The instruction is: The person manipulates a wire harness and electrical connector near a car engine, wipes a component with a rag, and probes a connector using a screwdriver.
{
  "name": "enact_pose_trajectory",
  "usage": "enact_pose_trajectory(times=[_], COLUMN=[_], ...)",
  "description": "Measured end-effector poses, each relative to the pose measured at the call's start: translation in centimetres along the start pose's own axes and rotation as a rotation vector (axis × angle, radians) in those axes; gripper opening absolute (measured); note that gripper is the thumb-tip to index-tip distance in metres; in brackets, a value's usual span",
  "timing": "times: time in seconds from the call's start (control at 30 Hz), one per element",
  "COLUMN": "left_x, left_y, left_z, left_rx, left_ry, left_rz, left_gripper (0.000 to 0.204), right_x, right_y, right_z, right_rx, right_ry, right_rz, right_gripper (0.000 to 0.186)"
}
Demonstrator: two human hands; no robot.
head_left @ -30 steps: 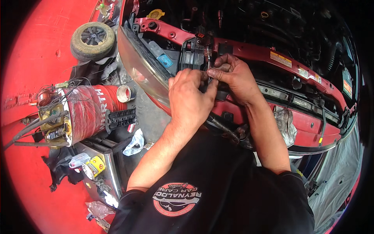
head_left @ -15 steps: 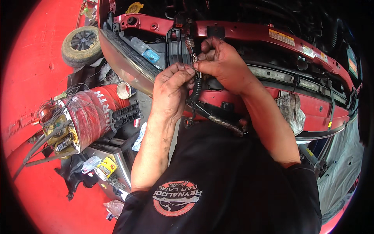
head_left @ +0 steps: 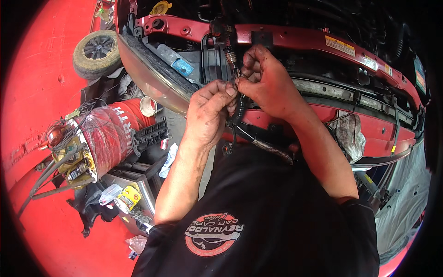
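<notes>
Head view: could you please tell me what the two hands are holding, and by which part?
Both the left hand and right hand pinch the upper end of a black ribbed cable.

- Bright, even daylight falls from above and slightly left; the red floor [head_left: 32,92] is strongly lit.
- The engine bay [head_left: 323,18], above the red front crossbar [head_left: 295,39], sits in deep shadow with little detail.
- Soft shadow lies below the crossbar, under both hands.
- A mild sheen shows on the headlight lens [head_left: 152,83], left of the crossbar.
- Focus is sharp at the centre.
- Fisheye distortion bends the crossbar; black corners ring the view, and the edges look smeared.
</notes>
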State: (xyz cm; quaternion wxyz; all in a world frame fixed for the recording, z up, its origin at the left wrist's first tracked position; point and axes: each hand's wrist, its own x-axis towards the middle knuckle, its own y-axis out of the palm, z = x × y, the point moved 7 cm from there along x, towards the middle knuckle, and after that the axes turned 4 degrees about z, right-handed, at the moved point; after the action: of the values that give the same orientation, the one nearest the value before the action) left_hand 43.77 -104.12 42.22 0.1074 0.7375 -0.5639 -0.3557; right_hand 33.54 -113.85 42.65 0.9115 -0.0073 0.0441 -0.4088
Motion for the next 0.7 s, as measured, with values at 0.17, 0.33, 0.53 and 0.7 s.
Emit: enact_pose_trajectory(times=[0.17,0.33,0.53,0.7], left_x=[-0.2,-1.7,-3.9,-3.8], left_y=[-0.1,0.3,3.7,5.3], left_z=[-0.1,-1.0,-2.4,-2.5], left_rx=[0.041,0.541,1.338,1.57], left_ry=[0.062,0.117,0.708,0.928], left_rz=[-0.071,-0.189,-0.286,-0.084], left_gripper=[0.005,0.012,0.017,0.025], right_x=[-0.5,-0.6,-0.2,-0.2], right_y=[0.6,0.5,0.3,0.1], right_z=[-0.8,-1.0,-0.9,-1.1], right_rx=[0.348,0.343,0.179,0.112], right_ry=[0.284,0.294,0.298,0.312], right_rz=[0.125,0.169,0.148,0.125], right_gripper=[0.035,0.039,0.031,0.034])
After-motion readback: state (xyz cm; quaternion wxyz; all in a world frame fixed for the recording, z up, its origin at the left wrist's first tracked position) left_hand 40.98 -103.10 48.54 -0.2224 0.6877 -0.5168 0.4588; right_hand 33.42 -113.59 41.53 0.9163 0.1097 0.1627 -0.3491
